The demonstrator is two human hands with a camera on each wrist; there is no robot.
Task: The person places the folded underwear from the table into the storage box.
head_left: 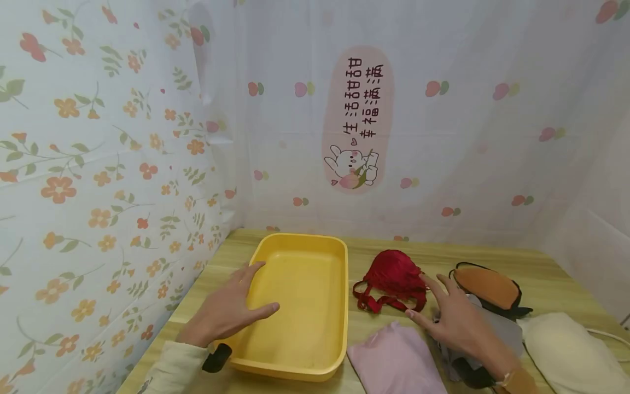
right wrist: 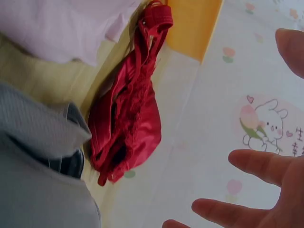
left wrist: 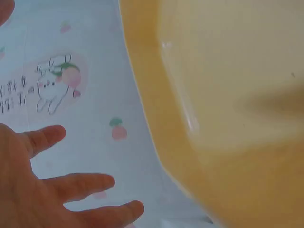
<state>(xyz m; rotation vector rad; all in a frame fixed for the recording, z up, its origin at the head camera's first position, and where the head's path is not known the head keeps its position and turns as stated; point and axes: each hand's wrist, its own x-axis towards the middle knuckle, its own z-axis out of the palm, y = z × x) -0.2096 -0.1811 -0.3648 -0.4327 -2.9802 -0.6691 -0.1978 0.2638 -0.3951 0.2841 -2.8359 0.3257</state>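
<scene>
I am reading the right grip [head_left: 455, 317] as released: its fingers are spreading, hovering above a folded grey fabric item [head_left: 499, 331]. A shiny red fabric bra with thin straps [head_left: 392, 272] is lying on the wood-patterned counter [head_left: 366, 253] just beyond those fingertips; the right wrist view is showing a gap. The left grip [head_left: 228, 306] is also holding nothing, its thumb extending over a shallow yellow rectangular tray [head_left: 305, 301]; rim contact I am not confirming. Judgement: a secure hold is needing a pinch on the bra's gathered cups, since loose straps are risking snagging, with the palm clearing the grey item beneath.
</scene>
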